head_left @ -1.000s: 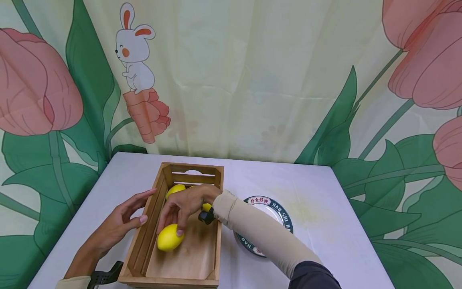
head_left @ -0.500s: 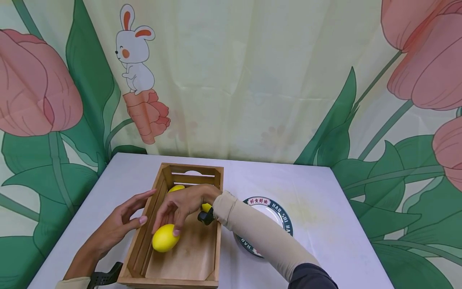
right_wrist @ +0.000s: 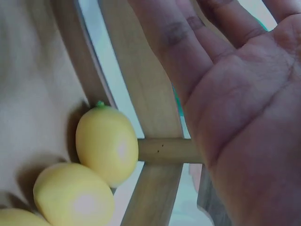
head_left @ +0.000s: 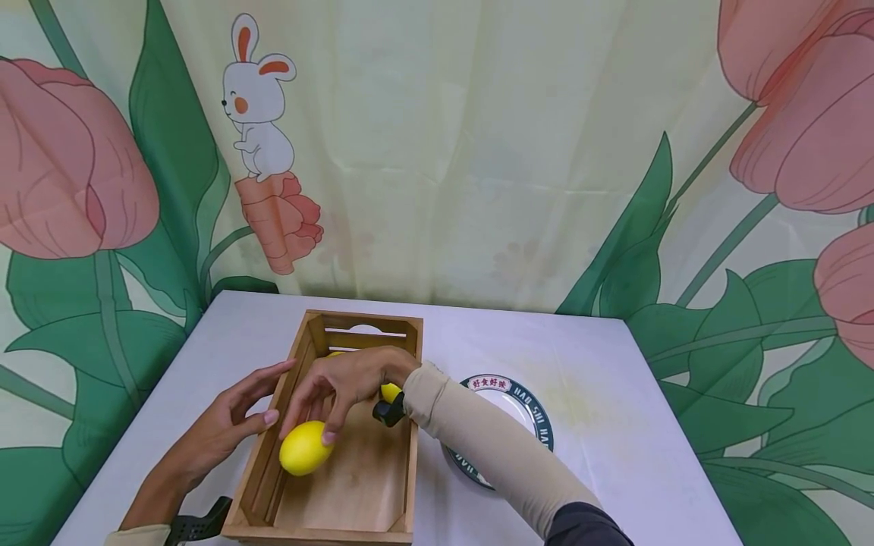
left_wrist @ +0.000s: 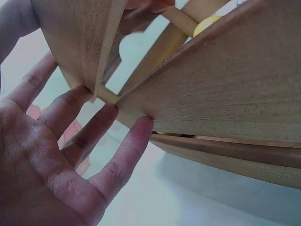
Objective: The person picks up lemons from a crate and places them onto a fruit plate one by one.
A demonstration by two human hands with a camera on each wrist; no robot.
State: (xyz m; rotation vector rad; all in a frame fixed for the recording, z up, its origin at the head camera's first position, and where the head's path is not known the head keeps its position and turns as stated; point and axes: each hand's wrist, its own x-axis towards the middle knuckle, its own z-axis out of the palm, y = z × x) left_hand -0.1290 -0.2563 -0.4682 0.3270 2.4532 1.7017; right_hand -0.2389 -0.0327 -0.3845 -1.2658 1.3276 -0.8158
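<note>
A yellow lemon [head_left: 304,449] is between the thumb and fingers of my right hand [head_left: 347,383], inside a wooden crate [head_left: 355,489] and close to its left wall. My left hand [head_left: 228,413] lies outside the crate's left side; in the left wrist view its fingertips touch the slatted wood [left_wrist: 225,80] with the fingers extended. More lemons sit toward the crate's far end, mostly covered by my right hand in the head view. The right wrist view shows one lemon [right_wrist: 107,143] against the slats, a second lemon [right_wrist: 74,195] touching it, and part of a third lemon [right_wrist: 19,219].
A round plate [head_left: 542,417] with a dark lettered rim rests to the right of the crate, partly hidden under my right forearm. White cloth covers the table [head_left: 614,455]. Behind it hangs a curtain [head_left: 478,152] printed with tulips and a rabbit.
My right hand has shifted slightly left with the lemon, toward the crate's left wall. The far lemon is now more covered by that hand. My left hand has stayed in place.
</note>
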